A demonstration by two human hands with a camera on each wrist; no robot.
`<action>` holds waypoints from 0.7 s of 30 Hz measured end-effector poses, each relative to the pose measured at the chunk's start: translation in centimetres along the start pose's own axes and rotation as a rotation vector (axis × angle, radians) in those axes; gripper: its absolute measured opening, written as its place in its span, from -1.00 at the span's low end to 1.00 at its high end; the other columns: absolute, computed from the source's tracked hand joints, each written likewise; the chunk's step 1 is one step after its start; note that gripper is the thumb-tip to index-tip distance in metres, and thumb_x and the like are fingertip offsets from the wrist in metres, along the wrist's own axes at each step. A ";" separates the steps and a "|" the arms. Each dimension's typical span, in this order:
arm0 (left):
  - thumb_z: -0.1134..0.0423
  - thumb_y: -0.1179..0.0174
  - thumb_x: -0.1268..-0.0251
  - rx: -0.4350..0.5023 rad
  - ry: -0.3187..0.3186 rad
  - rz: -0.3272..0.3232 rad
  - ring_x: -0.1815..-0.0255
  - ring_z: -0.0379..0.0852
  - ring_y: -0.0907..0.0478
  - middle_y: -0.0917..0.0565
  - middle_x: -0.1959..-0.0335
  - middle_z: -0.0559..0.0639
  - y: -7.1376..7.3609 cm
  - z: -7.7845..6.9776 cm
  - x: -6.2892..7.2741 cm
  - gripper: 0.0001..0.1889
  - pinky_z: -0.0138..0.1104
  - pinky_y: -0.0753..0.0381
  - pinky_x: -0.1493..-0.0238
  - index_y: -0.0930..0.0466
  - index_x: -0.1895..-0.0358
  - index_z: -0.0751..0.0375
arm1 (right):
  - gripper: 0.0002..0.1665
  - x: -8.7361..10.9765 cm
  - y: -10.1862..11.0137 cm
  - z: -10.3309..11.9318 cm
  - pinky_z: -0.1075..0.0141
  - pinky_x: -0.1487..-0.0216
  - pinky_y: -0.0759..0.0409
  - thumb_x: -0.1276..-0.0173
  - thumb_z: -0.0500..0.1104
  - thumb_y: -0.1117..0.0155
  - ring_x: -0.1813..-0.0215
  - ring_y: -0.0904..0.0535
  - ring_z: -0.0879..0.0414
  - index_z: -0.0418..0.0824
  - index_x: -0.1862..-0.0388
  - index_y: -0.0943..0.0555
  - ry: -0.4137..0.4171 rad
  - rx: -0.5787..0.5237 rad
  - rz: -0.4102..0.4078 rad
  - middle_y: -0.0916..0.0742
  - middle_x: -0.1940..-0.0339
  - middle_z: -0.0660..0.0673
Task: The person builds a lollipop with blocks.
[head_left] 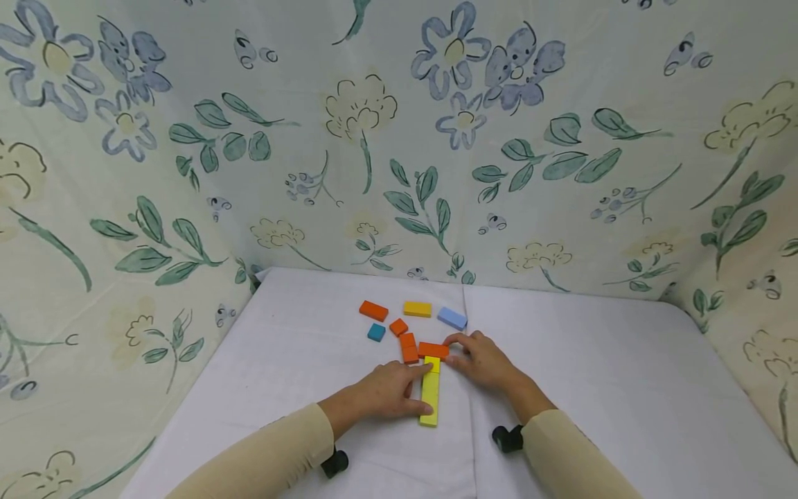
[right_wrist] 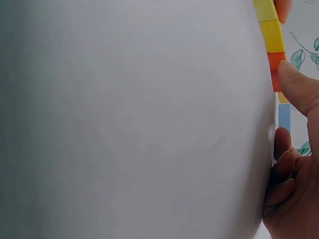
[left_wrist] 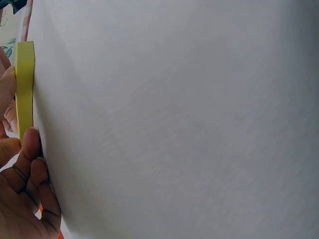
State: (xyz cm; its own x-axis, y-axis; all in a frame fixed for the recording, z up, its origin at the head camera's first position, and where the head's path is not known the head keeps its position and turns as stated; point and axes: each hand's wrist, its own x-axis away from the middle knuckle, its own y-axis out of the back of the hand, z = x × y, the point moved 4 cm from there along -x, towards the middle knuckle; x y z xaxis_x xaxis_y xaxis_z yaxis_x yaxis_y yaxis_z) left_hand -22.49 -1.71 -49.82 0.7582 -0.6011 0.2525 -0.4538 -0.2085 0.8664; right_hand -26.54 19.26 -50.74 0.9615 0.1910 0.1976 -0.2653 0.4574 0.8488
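A long pale-yellow block (head_left: pixel 430 391) lies end to end with a short bright-yellow block (head_left: pixel 433 361), and a flat orange block (head_left: pixel 432 348) sits crosswise at their far end. My left hand (head_left: pixel 386 390) touches this yellow row, its index finger reaching over the short block and its thumb at the long block's near end. In the left wrist view, one side of the long yellow block (left_wrist: pixel 25 89) shows beside the fingers. My right hand (head_left: pixel 486 360) pinches the orange block's right end between thumb and index finger; its other fingers curl near the cloth in the right wrist view.
Beside the orange block lie reddish-orange pieces (head_left: pixel 408 348). Farther back are a small orange block (head_left: pixel 398 327), a teal block (head_left: pixel 376 332), an orange block (head_left: pixel 373 310), a yellow block (head_left: pixel 417 309) and a light-blue block (head_left: pixel 451 318). White cloth (head_left: pixel 580 367) covers the table.
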 end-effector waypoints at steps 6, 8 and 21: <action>-0.37 -0.32 -0.19 0.010 0.003 0.002 0.44 -0.29 -0.38 -0.47 0.54 -0.21 0.1 -0.1 0.2 -0.14 -0.41 -0.31 0.43 -0.31 -0.55 -0.24 | -0.65 0.0 -0.1 0.0 0.11 -0.01 -0.55 -0.41 0.18 -0.34 0.03 -0.44 0.03 0.40 -0.14 -0.55 0.004 0.014 0.000 -0.55 0.08 -0.06; -0.37 -0.32 -0.19 0.011 0.007 -0.001 0.45 -0.29 -0.38 -0.47 0.54 -0.21 0.2 -0.1 0.2 -0.14 -0.41 -0.31 0.43 -0.31 -0.55 -0.25 | -0.65 0.0 -0.1 0.0 0.11 0.00 -0.55 -0.40 0.18 -0.34 0.04 -0.44 0.03 0.40 -0.14 -0.55 0.003 0.014 -0.001 -0.54 0.09 -0.06; -0.37 -0.31 -0.20 0.014 -0.001 0.001 0.46 -0.29 -0.38 -0.47 0.54 -0.21 0.1 -0.1 0.1 -0.15 -0.41 -0.30 0.44 -0.31 -0.55 -0.24 | -0.67 0.2 0.2 0.1 0.09 -0.03 -0.55 -0.43 0.16 -0.33 0.02 -0.45 0.02 0.41 -0.13 -0.55 0.011 -0.005 0.004 -0.55 0.07 -0.06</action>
State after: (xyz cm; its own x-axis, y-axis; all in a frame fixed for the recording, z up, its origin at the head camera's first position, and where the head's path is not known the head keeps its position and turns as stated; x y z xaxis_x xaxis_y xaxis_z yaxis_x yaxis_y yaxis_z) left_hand -22.40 -1.74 -49.63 0.7575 -0.6018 0.2530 -0.4610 -0.2186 0.8601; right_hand -26.43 19.30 -50.51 0.9597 0.2018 0.1954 -0.2691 0.4612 0.8455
